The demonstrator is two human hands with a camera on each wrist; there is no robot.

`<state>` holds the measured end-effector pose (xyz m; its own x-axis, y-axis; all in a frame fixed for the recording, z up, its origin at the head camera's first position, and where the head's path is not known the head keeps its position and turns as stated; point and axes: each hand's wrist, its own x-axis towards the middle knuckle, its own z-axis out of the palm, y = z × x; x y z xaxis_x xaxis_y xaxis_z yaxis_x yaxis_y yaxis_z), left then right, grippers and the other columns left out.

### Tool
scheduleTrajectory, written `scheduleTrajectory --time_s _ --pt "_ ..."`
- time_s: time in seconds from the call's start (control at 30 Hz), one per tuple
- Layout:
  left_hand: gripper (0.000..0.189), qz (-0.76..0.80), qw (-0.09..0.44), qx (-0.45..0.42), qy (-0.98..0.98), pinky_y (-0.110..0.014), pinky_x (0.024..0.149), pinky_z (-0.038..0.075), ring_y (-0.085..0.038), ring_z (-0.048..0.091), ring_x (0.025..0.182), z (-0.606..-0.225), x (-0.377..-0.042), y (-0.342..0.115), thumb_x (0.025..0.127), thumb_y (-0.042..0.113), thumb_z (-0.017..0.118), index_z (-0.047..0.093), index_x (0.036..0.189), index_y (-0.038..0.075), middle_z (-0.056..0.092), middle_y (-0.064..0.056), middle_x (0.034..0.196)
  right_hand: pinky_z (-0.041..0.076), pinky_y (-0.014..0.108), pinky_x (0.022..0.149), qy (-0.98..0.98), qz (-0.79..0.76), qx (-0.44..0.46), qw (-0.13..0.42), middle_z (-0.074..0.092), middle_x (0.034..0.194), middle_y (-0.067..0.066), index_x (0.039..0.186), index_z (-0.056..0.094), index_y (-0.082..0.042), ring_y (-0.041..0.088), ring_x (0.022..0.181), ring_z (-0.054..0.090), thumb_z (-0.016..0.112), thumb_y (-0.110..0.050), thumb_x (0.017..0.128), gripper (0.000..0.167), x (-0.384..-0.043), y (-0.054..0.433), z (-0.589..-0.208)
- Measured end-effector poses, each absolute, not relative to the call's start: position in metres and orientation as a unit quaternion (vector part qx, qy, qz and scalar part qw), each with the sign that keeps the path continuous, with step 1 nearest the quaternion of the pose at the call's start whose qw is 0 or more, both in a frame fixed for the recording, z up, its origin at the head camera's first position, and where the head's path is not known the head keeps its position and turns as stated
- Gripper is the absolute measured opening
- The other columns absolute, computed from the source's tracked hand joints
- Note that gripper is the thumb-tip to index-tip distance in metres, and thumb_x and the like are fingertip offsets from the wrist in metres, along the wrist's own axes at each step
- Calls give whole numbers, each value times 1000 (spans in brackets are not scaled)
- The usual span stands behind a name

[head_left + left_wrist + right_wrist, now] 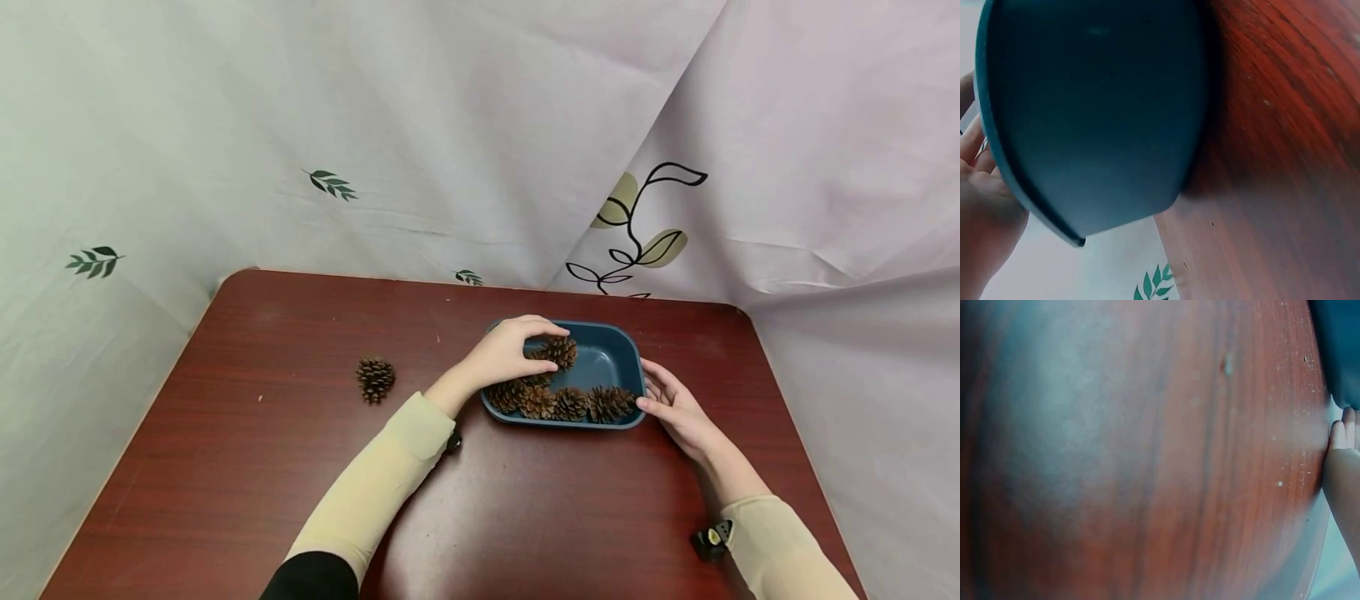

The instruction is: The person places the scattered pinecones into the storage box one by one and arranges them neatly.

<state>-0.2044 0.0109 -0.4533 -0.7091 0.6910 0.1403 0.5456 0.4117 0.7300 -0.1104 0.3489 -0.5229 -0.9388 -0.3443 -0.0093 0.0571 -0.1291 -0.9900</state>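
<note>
A blue rectangular box (602, 364) sits on the table with several brown pine cones inside, a row of them (571, 404) along its near wall. Reaching over the box's left side, my left hand (510, 348) holds a pine cone (561, 353) between thumb and fingers, low inside the box. My right hand (672, 410) grips the box's right end, thumb at the rim and fingers along the outer wall. In the left wrist view the outer wall of the box (1104, 119) fills much of the picture and hides the pine cones.
One more pine cone (375, 380) lies on the reddish-brown wooden table (300, 442), left of the box. A pale curtain (450, 125) with printed leaves hangs behind the table's far edge and along its sides.
</note>
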Motion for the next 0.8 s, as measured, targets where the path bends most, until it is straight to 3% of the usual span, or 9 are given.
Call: scheduleTrajectory --time_s 0.33,0.8 --pt "51 347 131 393 842 -42 117 52 -25 59 141 -451 -208 29 97 24 81 66 146 15 64 -7 149 49 9 108 646 -744 -111 135 61 147 -16 157 43 -15 -5 134 59 53 8 106 57 -111 349 -523" --pt "49 310 143 400 851 -38 120 50 -21 57 143 -458 -214 43 98 28 80 67 145 18 64 -3 150 48 9 109 649 -741 -113 133 59 149 -17 159 42 -14 -6 136 57 52 8 106 58 -110 350 -523"
